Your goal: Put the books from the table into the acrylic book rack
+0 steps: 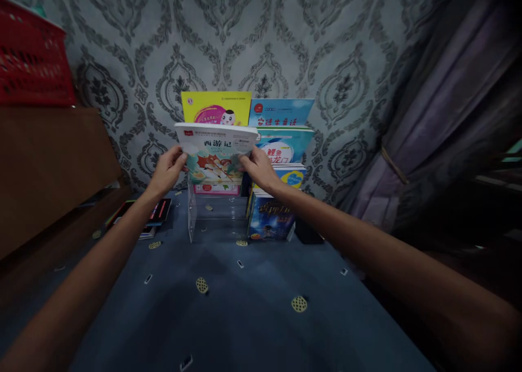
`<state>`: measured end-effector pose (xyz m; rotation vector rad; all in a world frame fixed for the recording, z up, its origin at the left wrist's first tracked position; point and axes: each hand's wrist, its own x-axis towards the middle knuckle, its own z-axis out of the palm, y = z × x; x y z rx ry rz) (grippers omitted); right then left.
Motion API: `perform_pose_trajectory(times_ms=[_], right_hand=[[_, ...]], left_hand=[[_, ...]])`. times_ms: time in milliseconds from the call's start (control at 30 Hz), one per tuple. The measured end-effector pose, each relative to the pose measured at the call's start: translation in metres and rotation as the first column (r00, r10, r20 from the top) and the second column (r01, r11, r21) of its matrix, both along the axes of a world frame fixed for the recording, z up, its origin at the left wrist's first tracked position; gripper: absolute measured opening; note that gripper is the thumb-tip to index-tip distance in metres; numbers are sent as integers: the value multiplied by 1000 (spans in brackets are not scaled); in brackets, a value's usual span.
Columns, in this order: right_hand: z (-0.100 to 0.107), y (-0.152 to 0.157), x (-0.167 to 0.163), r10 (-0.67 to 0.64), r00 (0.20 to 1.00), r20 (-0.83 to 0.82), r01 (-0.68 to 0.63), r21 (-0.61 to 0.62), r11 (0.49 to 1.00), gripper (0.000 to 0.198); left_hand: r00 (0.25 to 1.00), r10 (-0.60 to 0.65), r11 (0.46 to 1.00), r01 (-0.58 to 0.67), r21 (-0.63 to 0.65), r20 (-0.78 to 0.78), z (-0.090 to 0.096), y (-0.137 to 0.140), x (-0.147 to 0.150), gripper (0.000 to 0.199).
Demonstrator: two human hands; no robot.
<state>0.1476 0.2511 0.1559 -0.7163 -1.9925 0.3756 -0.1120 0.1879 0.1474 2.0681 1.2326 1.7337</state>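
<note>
A pale-covered picture book (216,157) stands upright between my hands, over the left half of a clear plastic book rack (191,214). My left hand (168,168) is closed on its left edge, and my right hand (259,165) grips the right edge. Behind it rises a yellow book (216,101). To the right, the rack's other half carries a blue book (282,108) at the back, a teal book (291,143) before it, and a dark blue book (271,217) in front. Low in the left half, a pink cover (220,188) shows partly beneath the held book.
A small stack of books (159,214) lies left of the rack. Farther left, a red basket (32,62) sits on a brown cabinet (53,171). Patterned wallpaper (350,89) is behind, a tied curtain (391,160) at right. Blue patterned cloth (253,317) covers the surface.
</note>
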Motion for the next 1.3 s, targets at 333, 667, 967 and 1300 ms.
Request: perform_pose_trajectory(times_ms=[333,667,967,1300], right_hand=[[14,-2,2,-237,943,235,219,99,971,28],[29,-8,6,-338,884,323,307,143,941,29],[20,-21,8,-331,910,249,302,149,942,52],[19,-24,10,-369,886,282,331,173,928,37]], left_hand=[[999,47,999,-47,-26,23,-14,18,-5,37],[961,255,965,-260,-34,-109,-25,19,-4,25],[892,418,908,-416,51,-172,-25,15,2,27],[920,349,935,-355,-5,-180,-26,17,5,26]])
